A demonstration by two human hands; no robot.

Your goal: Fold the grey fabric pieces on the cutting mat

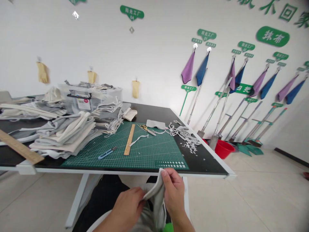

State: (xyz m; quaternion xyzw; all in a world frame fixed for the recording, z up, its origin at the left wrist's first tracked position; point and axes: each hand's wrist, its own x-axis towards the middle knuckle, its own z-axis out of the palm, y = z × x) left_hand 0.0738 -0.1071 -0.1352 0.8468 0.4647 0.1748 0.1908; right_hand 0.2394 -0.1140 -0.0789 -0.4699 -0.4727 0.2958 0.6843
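Left hand point(127, 204) and right hand point(174, 190) are pinching a grey cloth point(158, 206) along its edge, over the lap point(102, 199).
The edge could be slipping or puckering if either pinch slackens or pulls unevenly. The left is showing its knuckles; the right is standing higher, thumb pressing the cloth. Beyond, scissors point(146, 129) are lying on a green mat point(156, 148).

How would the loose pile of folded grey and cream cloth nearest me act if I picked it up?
The loose pile of folded grey and cream cloth would probably flop, since its edges droop and curve. Its layers may slide apart, as they lie unevenly with nothing visible binding them. It seems unlikely to roll, given its broad, flattish spread.
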